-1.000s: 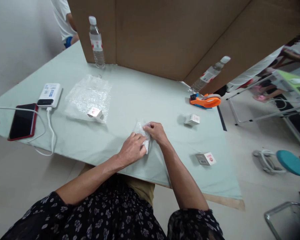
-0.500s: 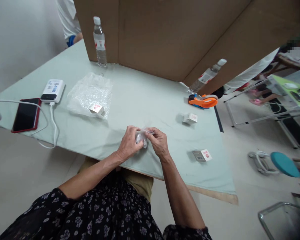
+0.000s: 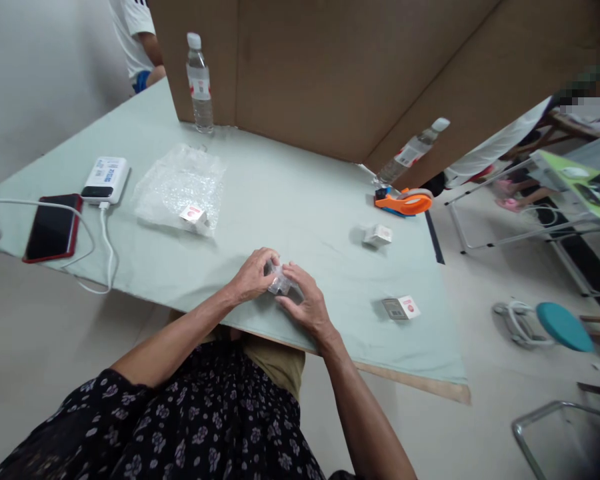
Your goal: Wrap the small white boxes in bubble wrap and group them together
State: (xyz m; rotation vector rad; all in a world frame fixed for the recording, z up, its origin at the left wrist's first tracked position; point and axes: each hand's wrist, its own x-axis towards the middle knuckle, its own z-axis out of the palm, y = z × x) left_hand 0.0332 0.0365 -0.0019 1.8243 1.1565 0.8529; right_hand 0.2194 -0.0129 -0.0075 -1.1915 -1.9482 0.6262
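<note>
A small package in clear bubble wrap (image 3: 280,283) is between my hands, just above or on the cloth near the table's front edge. What lies inside the wrap cannot be made out. My left hand (image 3: 254,277) grips its left side, thumb in front and fingers curled behind. On the other side, my right hand (image 3: 309,304) curves around the package, with forefinger at its top and thumb at its lower edge. Small white boxes with a red mark lie about: one box (image 3: 379,235) and another box (image 3: 401,307) to the right, a third box (image 3: 194,217) on a bubble-wrap sheet (image 3: 175,183).
An orange tape dispenser (image 3: 404,201) lies at the right edge. Water bottles stand by the cardboard partition (image 3: 300,73): one bottle (image 3: 200,90) left, one leaning bottle (image 3: 413,155) right. A power bank (image 3: 106,179) and phone (image 3: 53,227) with a cable lie left. Another person's arm (image 3: 150,50) shows behind.
My right hand has stopped pinching the wrap's loose edge and now spans the package with thumb and forefinger apart. The wrap lies closer around it. My left hand keeps its hold.
</note>
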